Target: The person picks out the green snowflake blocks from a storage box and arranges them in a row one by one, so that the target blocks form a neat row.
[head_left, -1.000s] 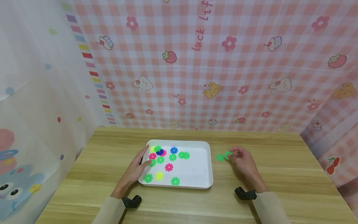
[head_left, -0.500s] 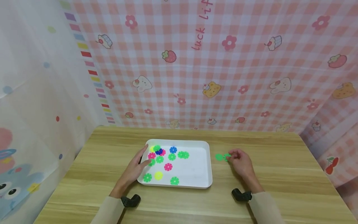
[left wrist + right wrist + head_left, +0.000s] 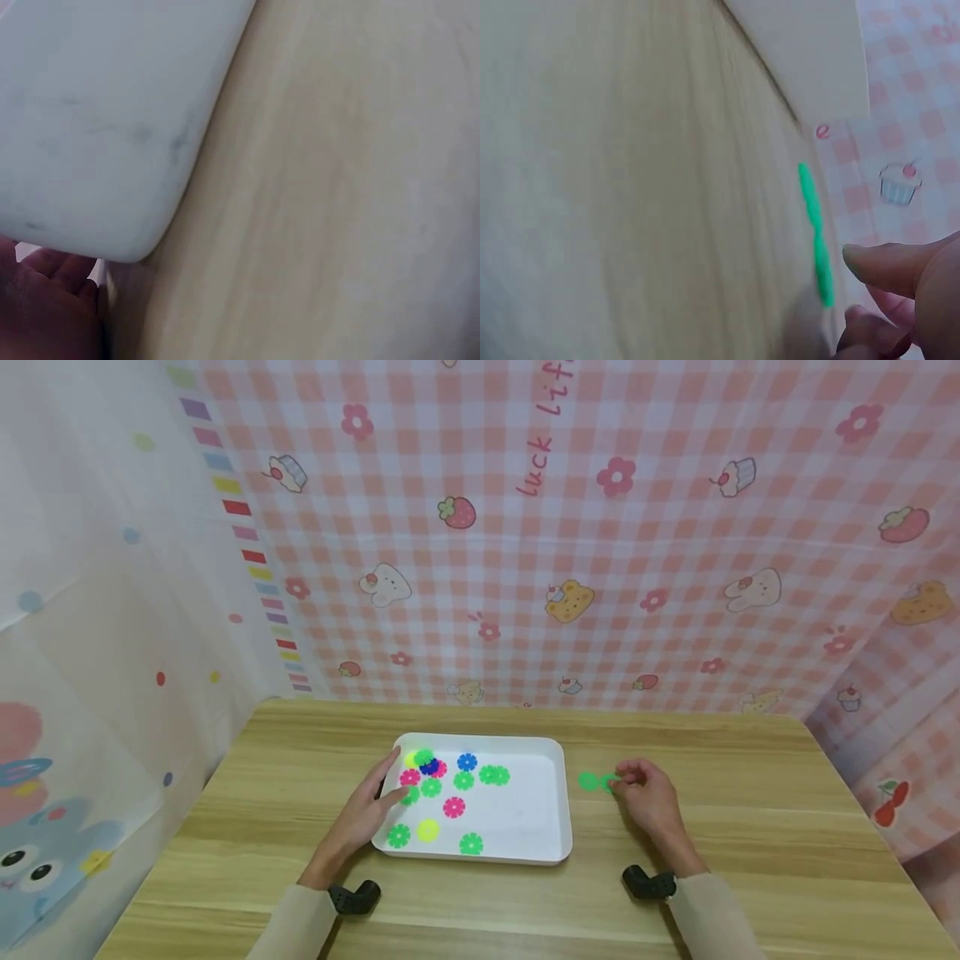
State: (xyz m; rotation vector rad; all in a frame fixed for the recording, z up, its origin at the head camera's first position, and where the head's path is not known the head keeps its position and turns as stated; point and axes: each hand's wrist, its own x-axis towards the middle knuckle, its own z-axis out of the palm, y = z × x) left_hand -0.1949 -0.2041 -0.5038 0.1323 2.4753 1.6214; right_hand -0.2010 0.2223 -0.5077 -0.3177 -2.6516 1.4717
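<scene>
In the head view my left hand (image 3: 356, 818) grips the left side of a white tray (image 3: 521, 814), thumb over the rim. Several notched flower-shaped plastic discs lie inside, among them a pink disc (image 3: 453, 807), a yellow disc (image 3: 427, 831) and a blue disc (image 3: 467, 762). Right of the tray, two green discs sit side by side on the table: a left green disc (image 3: 588, 781) and a right green disc (image 3: 608, 782). My right hand (image 3: 651, 797) is at the latter. The right wrist view shows its thumb (image 3: 885, 266) and curled fingers parted beside that disc, pinching nothing.
The wooden table (image 3: 712, 827) runs back to a pink checked cloth (image 3: 525, 635) along its far edge. A white cloth (image 3: 112, 610) hangs on the left. Each wrist wears a black camera mount (image 3: 649, 883).
A second ago my right hand held a green disc raised and tilted. The hand has come down and left, and that disc now lies flat beside the other. My left hand stays on the tray.
</scene>
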